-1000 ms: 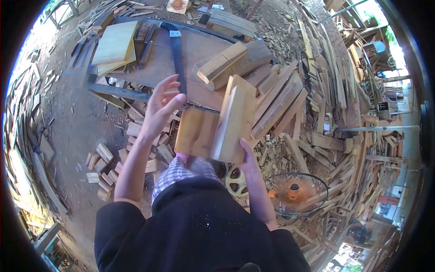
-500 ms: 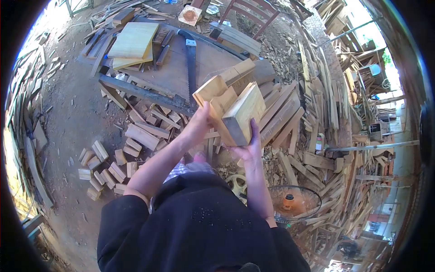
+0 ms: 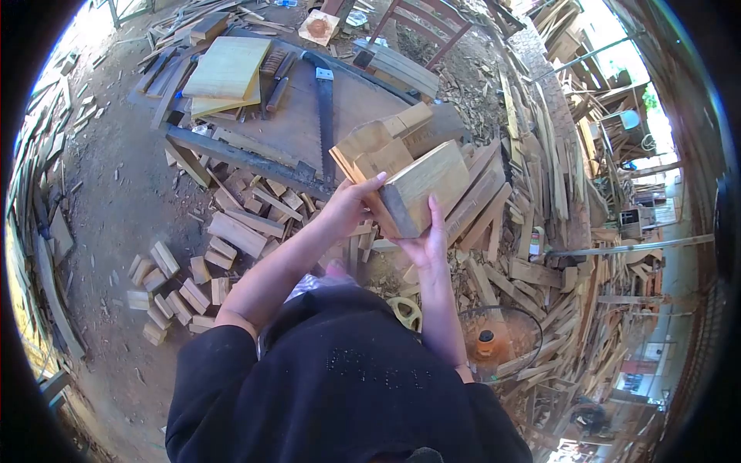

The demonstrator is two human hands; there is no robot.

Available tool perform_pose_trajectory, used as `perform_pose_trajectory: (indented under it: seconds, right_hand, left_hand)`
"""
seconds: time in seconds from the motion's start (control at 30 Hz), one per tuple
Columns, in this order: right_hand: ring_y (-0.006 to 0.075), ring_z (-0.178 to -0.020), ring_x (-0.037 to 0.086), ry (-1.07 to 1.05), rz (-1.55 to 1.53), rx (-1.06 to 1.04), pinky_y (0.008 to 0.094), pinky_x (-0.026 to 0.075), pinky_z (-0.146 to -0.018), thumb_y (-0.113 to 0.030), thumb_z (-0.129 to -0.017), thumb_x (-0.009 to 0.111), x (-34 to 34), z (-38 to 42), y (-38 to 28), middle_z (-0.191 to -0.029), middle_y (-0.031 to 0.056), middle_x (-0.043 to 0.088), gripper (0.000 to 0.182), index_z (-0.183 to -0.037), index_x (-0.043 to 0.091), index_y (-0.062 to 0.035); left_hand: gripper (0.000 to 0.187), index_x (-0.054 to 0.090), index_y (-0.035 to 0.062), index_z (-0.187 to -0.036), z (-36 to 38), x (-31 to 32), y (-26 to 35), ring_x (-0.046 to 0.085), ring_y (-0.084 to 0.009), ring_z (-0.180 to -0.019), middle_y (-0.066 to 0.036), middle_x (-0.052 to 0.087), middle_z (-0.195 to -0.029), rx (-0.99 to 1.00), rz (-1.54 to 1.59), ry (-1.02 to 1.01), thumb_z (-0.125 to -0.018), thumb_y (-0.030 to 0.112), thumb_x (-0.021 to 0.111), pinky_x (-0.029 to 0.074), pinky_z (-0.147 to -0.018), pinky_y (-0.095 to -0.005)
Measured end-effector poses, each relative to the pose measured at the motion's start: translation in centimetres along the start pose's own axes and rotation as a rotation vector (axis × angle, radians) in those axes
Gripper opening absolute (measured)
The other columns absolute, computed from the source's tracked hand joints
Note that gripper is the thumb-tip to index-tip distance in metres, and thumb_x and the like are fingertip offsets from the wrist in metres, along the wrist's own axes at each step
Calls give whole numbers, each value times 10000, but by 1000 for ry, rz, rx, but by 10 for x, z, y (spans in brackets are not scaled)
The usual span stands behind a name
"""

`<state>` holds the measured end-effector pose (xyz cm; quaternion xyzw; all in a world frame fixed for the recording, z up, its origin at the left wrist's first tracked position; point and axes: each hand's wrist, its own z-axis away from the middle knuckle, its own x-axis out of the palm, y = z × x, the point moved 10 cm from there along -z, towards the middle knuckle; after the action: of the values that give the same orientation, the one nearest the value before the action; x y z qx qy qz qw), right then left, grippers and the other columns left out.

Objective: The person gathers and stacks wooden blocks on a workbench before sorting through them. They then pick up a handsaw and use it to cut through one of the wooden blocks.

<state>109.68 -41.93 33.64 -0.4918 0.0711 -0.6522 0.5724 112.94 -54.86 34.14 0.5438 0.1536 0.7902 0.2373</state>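
A bundle of flat wooden pieces (image 3: 426,185) is held out in front of my body, above the scrap wood. My left hand (image 3: 351,207) grips its left side, with the thumb laid over the top edge. Around the lower right side is my right hand (image 3: 428,239), its thumb against the broad pale face. Thinner boards (image 3: 367,150) stand at the left of the bundle, close beside a stepped block. The fingers beneath the wood are partly hidden. Beyond the bundle, a hand saw (image 3: 325,108) lies on the low workbench (image 3: 297,127).
Pale boards (image 3: 225,69) and a brush (image 3: 272,63) lie on the bench's left part. Small wood blocks (image 3: 185,297) are scattered on the ground at the left. A round wire-rimmed fan (image 3: 509,347) is near my right arm. Long offcuts (image 3: 482,201) are piled at the right.
The bundle has turned slightly, showing more of its broad pale face. My left hand has moved right along it, its thumb now over the edge. The view has shifted slightly.
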Motion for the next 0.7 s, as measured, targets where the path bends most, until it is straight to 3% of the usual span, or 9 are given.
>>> perform_pose_trajectory:
  seconds: [0.07,0.43,0.5,0.63,0.7]
  right_hand:
    - [336,-1178,501,-19,24,-13,586,440,-889,-538,-849,592,3,4,-4,-1330,129,471,724,-1398,336,-141]
    - [323,-1188,512,-79,180,-83,615,463,-908,-492,-883,582,18,16,-28,-1356,134,447,717,-1414,295,-104]
    - [284,-1180,523,-84,212,-116,545,495,-913,-444,-917,560,20,19,-32,-1321,116,487,653,-1392,332,-59]
    - [292,-1189,513,-18,219,-153,573,472,-917,-468,-889,593,2,11,-32,-1328,117,478,689,-1397,331,-84]
    - [262,-1191,510,70,219,-202,506,461,-955,-452,-890,602,-11,8,-38,-1319,103,490,664,-1386,360,-84]
  left_hand:
    - [636,420,52,-1312,0,-1,4,498,-287,-1159,-130,510,-1246,33,-39,-18,-833,360,704,408,-969,-480]
    - [514,488,32,-1244,-5,11,9,566,-253,-1051,-121,570,-1146,22,2,-78,-843,268,707,464,-910,-430]
    - [512,489,34,-1245,-6,11,9,575,-249,-1035,-116,577,-1138,24,-5,-72,-843,267,706,466,-906,-426]
    - [510,489,40,-1248,-7,10,8,574,-238,-1042,-108,579,-1145,27,-48,-64,-844,263,706,471,-892,-417]
    - [513,487,41,-1250,-7,10,6,573,-237,-1046,-104,579,-1145,19,-55,-62,-844,263,706,471,-888,-416]
